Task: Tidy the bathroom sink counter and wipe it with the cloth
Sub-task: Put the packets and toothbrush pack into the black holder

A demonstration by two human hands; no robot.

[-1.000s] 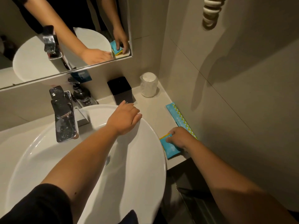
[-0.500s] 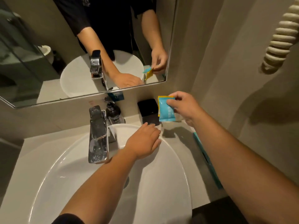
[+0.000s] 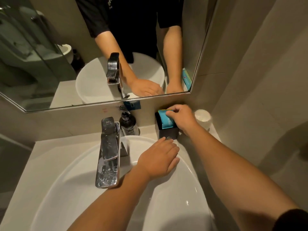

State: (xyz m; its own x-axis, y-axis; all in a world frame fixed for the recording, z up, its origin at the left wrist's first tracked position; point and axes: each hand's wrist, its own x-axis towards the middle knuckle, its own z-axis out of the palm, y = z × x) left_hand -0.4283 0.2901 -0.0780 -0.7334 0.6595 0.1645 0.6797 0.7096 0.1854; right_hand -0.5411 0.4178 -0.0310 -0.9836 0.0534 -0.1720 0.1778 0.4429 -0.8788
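My right hand (image 3: 182, 116) pinches the top of a blue and yellow sachet (image 3: 165, 121) whose lower part sits inside a square black holder (image 3: 167, 135) at the back of the beige counter (image 3: 25, 177). My left hand (image 3: 158, 160) rests palm down on the far rim of the white basin (image 3: 188, 189), fingers together, holding nothing. No cloth is in view.
A chrome tap (image 3: 108, 152) stands at the basin's back edge, with a dark pump bottle (image 3: 128, 122) behind it. A wrapped white cup (image 3: 203, 116) sits in the right corner by the tiled wall. A mirror (image 3: 50, 55) hangs above.
My right hand lifted the sachet from the counter's right edge and has lowered it into the black holder. My left hand stayed on the basin rim. My view tilted upward.
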